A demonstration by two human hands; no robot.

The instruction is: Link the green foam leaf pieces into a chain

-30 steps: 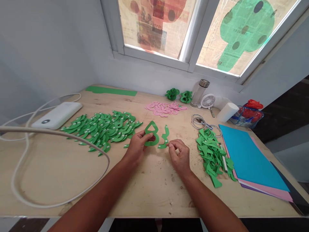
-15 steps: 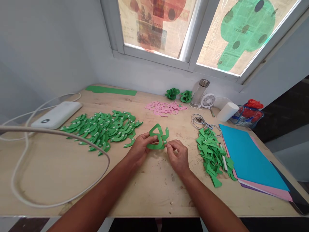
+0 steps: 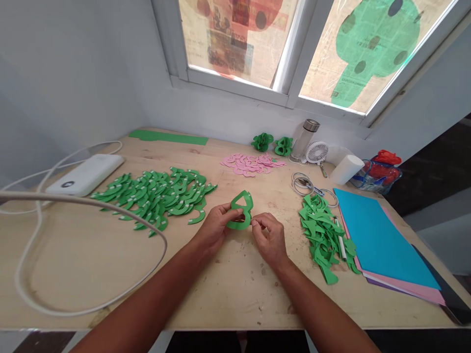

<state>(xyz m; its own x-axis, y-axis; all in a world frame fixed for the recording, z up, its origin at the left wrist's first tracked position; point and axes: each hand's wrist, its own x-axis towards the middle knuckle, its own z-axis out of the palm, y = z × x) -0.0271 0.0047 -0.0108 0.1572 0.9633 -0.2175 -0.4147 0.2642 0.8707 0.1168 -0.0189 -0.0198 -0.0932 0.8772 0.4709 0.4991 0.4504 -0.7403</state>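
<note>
A green paper cutout (image 3: 246,224) with two openings, roughly figure-eight shaped, is held upright above the table. My left hand (image 3: 215,228) grips its left side, the thumb lying across the front. At the lower right edge, the fingertips of my right hand (image 3: 271,239) are pinched together on the paper. A small pale patch shows near the cutout's upper right. To the left lies a heap of curved green paper pieces (image 3: 147,196), many bearing small white tabs.
Green scraps (image 3: 318,235) with a white pen (image 3: 342,247) lie right, beside blue sheets (image 3: 382,235) and scissors (image 3: 312,186). Pink cutouts (image 3: 250,165), green paper ornaments (image 3: 262,142), a bottle (image 3: 306,139) and a fan (image 3: 317,152) stand behind. A white cable (image 3: 91,200) loops left near a power bank (image 3: 86,174).
The curved strip that stuck out to the right now lies against the rest of the cutout, so the two line up. My right hand has shifted slightly left.
</note>
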